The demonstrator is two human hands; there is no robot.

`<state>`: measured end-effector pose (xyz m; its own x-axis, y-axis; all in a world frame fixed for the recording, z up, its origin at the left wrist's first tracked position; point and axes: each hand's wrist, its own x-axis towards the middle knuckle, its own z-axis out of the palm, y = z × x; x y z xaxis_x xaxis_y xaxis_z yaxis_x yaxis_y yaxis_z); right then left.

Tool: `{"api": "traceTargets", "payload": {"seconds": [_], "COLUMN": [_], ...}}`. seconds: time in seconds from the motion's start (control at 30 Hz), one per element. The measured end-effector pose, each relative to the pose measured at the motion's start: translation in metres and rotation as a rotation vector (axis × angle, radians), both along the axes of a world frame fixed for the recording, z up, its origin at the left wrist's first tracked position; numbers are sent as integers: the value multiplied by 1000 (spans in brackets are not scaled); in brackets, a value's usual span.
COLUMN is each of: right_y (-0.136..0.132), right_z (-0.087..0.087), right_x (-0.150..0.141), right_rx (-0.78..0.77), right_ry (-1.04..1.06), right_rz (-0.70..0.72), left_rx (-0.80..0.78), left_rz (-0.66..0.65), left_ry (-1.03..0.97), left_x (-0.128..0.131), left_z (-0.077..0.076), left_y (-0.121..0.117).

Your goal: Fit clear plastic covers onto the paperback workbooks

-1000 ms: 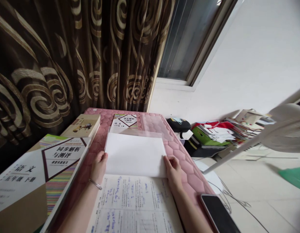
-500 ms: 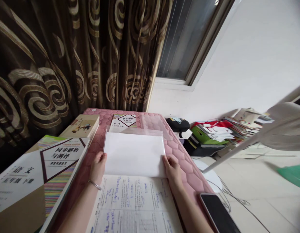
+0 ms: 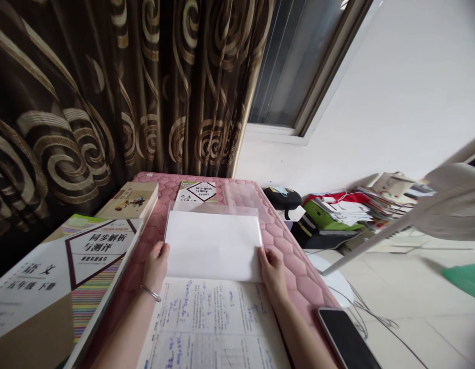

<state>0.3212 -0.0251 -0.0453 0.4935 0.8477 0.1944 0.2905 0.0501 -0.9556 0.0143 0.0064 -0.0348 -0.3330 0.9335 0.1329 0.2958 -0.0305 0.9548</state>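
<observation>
A blank white sheet (image 3: 213,245) in a clear plastic cover lies on the pink quilted table top (image 3: 287,246). My left hand (image 3: 156,265) holds its left edge, thumb on top. Its right edge is pinched by my right hand (image 3: 273,267). Just below the sheet, between my forearms, lies an open workbook page (image 3: 212,320) with blue handwriting. A thin bracelet sits on my left wrist.
A large workbook (image 3: 56,279) lies at the left, a thick book (image 3: 130,200) behind it, another workbook (image 3: 197,192) at the table's far end. A black phone (image 3: 347,338) rests at the right edge. A patterned curtain (image 3: 118,87) hangs behind. Piled papers (image 3: 345,210) lie on the floor.
</observation>
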Motion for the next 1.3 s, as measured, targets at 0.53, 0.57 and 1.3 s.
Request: {"api": "traceTargets", "payload": {"seconds": [0.53,0.57,1.3], "right_y": [7,7,7], "right_z": [-7,-7,-9], "right_x": [2,2,1], "right_rx": [7,10,52], "right_ry": [-97,-94,-62], "right_rz": [-43,-46,-23], "left_rx": [-4,-6,-91], "left_rz": [7,8,53], "left_ry": [65,71,134], "left_x": [2,2,5], "left_z": [11,11,25], "left_y": [-5,-5,-8]}}
